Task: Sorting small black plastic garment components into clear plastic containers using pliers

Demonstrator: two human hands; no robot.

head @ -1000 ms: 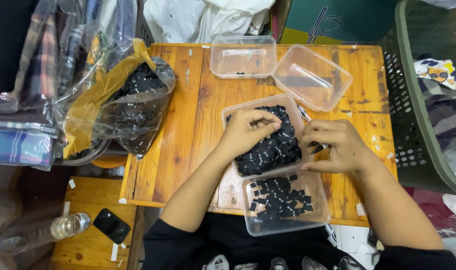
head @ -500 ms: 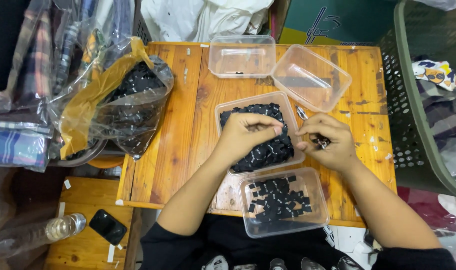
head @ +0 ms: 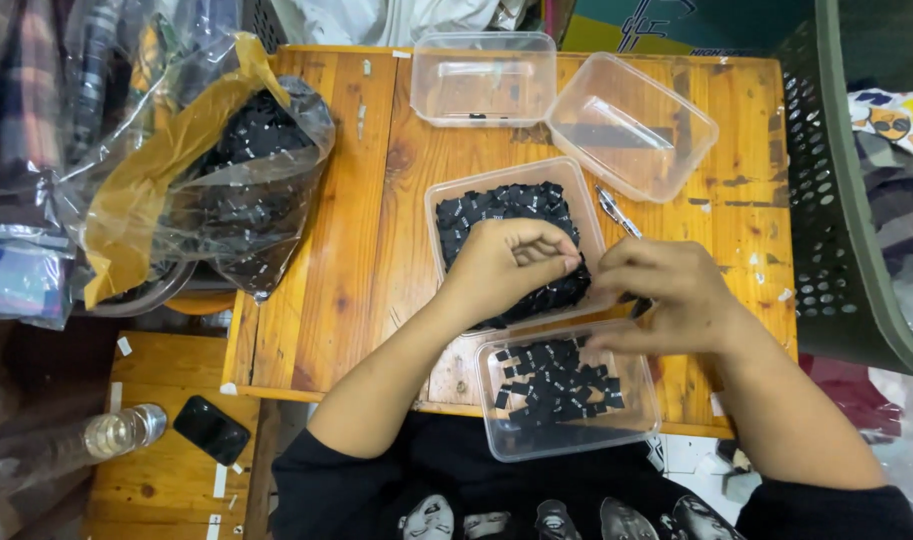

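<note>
At frame centre, left hand (head: pixel 511 262) fingers pinch a small black piece over the full tray (head: pixel 456 200); right hand (head: pixel 656 290) fingers curled, grip unclear; steadier picking advisable.

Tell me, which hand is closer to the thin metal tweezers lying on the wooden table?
Right. The right hand sits just below the thin metal tweezers; the left hand is farther left.

hands (head: pixel 586 275) now closer together

worn: black short-sleeved shirt | front: pale printed figures, partly cut off | hands (head: pixel 516 265): bare
</note>
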